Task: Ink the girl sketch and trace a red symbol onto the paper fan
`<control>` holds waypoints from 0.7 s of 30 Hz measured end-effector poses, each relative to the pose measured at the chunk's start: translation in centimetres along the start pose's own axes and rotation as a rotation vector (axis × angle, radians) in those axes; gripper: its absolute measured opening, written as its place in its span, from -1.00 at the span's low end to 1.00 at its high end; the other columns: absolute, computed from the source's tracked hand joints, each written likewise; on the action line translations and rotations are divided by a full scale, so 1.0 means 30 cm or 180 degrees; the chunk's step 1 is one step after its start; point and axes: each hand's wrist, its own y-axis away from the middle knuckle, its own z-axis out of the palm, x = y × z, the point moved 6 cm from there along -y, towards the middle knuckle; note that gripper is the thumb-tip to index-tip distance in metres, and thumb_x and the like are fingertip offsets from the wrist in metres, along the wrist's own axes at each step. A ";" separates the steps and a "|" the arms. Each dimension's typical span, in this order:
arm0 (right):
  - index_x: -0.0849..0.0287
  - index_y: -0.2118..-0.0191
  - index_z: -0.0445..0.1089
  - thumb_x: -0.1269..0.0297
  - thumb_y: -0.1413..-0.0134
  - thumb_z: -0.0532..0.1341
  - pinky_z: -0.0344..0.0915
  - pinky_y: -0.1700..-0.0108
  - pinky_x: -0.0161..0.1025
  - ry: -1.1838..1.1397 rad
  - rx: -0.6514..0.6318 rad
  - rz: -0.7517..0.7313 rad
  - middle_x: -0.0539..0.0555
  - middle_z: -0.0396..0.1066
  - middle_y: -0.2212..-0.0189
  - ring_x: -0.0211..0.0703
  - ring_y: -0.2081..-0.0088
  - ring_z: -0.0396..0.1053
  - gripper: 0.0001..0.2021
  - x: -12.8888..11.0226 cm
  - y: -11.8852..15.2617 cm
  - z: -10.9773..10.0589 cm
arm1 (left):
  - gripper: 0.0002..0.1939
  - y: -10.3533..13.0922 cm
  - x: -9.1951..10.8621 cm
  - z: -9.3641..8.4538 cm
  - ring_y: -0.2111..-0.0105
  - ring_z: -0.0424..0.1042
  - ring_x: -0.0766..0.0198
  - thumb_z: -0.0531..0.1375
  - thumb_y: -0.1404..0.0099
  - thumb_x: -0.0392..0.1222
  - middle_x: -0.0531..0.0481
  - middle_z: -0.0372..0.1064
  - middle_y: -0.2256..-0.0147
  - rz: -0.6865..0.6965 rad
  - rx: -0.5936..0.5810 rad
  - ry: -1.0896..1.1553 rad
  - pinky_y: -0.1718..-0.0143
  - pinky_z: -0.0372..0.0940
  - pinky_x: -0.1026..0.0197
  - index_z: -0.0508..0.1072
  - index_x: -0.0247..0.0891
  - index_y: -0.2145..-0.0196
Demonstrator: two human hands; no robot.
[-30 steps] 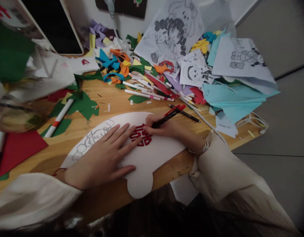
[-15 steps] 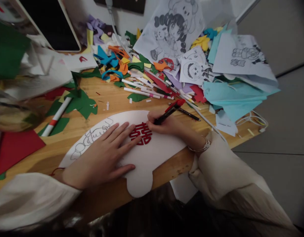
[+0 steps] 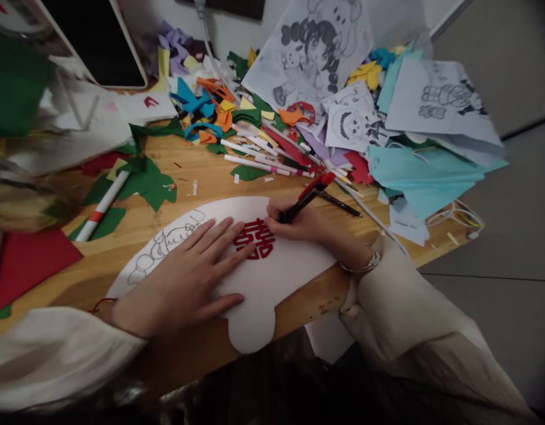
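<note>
A white fan-shaped sheet (image 3: 294,260) lies at the table's front edge, with a line drawing (image 3: 159,251) on its left part and a red cut-out character (image 3: 260,239) near its middle. My left hand (image 3: 183,274) rests flat on the sheet, fingers spread, one fingertip at the red character. In my right hand (image 3: 299,221) is a black pen with a red end (image 3: 305,198), gripped just right of the character. The pen's tip is hidden by the fingers. A thin black pen (image 3: 340,203) lies on the table behind my right hand.
Coloured paper scraps (image 3: 192,100) and several white markers (image 3: 257,165) cover the table's back. Printed drawings (image 3: 307,56) and light blue paper (image 3: 425,174) are at the back right. Red paper (image 3: 33,265), a white marker (image 3: 104,206) and a dark-screened device (image 3: 92,41) lie left.
The view has shifted slightly. Both hands remain at nearly the same places on the sheet, and the pen is still in my right hand.
</note>
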 end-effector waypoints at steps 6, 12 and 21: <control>0.18 0.51 0.12 0.27 -0.15 0.17 0.04 0.47 -0.35 -0.0126 -0.0158 0.0114 -0.09 0.12 0.58 -0.37 0.51 0.07 -0.73 -0.002 -0.001 0.013 | -0.24 0.003 -0.002 0.005 -0.36 -0.25 -0.11 0.06 -0.33 0.20 -0.20 -0.32 -0.38 -0.0015 0.0018 0.0020 -0.35 -0.22 -0.14 0.00 -0.19 -0.35; 0.17 0.54 0.05 0.38 -0.12 0.12 0.01 0.45 -0.36 0.0103 0.0004 -0.0075 -0.10 0.07 0.60 -0.38 0.52 0.03 -0.74 0.003 -0.001 0.004 | -0.23 0.001 -0.006 0.000 -0.36 -0.24 -0.05 0.04 -0.31 0.27 -0.21 -0.25 -0.37 -0.0091 0.0029 0.0112 -0.35 -0.23 -0.09 0.01 -0.15 -0.34; 0.17 0.53 0.08 0.32 -0.15 0.13 0.01 0.47 -0.36 -0.0211 0.0250 0.0017 -0.11 0.07 0.59 -0.38 0.53 0.04 -0.72 -0.025 -0.025 0.000 | -0.23 0.003 0.001 -0.002 -0.36 -0.25 -0.05 0.02 -0.33 0.26 -0.25 -0.25 -0.37 -0.0060 0.0032 0.0077 -0.35 -0.21 -0.10 -0.02 -0.17 -0.35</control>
